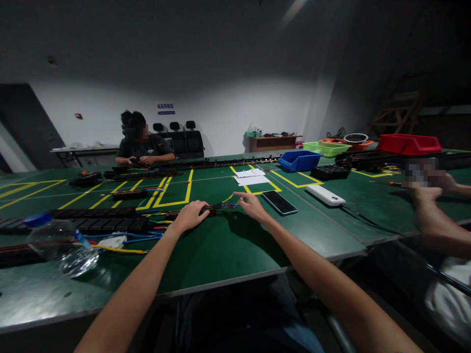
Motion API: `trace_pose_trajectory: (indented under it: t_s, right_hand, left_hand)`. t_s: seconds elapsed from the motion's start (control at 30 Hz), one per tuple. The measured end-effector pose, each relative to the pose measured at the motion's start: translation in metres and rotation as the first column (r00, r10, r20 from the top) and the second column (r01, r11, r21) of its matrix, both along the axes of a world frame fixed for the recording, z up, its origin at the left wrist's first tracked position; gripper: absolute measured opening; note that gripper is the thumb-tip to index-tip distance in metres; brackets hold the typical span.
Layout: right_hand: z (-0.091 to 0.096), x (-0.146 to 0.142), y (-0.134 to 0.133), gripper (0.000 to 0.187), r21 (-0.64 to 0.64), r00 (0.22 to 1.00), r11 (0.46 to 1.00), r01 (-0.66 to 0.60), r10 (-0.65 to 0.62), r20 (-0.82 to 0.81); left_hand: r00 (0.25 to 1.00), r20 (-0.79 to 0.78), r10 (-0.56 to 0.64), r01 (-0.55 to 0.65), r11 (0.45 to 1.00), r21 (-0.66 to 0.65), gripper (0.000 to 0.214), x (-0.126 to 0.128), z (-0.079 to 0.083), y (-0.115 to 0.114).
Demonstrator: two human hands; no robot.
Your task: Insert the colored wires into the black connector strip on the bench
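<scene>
My left hand [191,214] lies curled over the end of a long dark strip [172,214] on the green table [221,250] and presses it down. My right hand [252,204] reaches just right of it, fingers pinched at the coloured wires [226,205] that stick out of the strip's end. A yellow wire runs off behind them. More black strips [91,219] lie to the left.
A clear water bottle [61,242] lies at the left edge beside loose blue and yellow wires. A phone [279,202], a white power bank [326,194] and papers [251,177] sit right of my hands. Coloured bins [299,160] stand farther back. One person sits across; another's arm [437,220] is at right.
</scene>
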State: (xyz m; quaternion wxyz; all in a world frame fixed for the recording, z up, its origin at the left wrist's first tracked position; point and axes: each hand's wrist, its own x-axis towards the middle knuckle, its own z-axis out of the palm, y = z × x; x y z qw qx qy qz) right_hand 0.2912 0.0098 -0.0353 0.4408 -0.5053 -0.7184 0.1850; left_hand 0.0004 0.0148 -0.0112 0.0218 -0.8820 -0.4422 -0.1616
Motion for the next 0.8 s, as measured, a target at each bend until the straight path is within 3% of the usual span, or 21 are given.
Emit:
trace_pose_trajectory:
  t_s: [0.27,0.5,0.67,0.8]
  right_hand:
    - [0.0,0.0,-0.004,0.041,-0.111,0.975,0.978,0.175,-0.157,0.157]
    - [0.009,0.0,-0.011,0.027,-0.164,0.915,0.919,0.358,-0.31,0.259]
    - [0.009,-0.001,-0.012,0.026,-0.187,0.937,0.937,0.296,-0.246,0.249]
    - [0.005,-0.003,-0.01,0.026,-0.129,0.962,0.965,0.23,-0.206,0.178]
  left_hand:
    - [1.0,-0.01,0.005,-0.005,1.0,-0.012,0.038,0.001,0.002,-0.002]
    - [1.0,-0.012,0.006,-0.006,1.0,0.001,0.036,0.001,0.001,-0.002]
    - [1.0,-0.007,0.003,-0.003,1.0,0.001,0.036,-0.001,0.001,-0.001]
    - [1.0,-0.003,-0.003,0.003,1.0,0.004,0.036,-0.001,0.0,0.0]
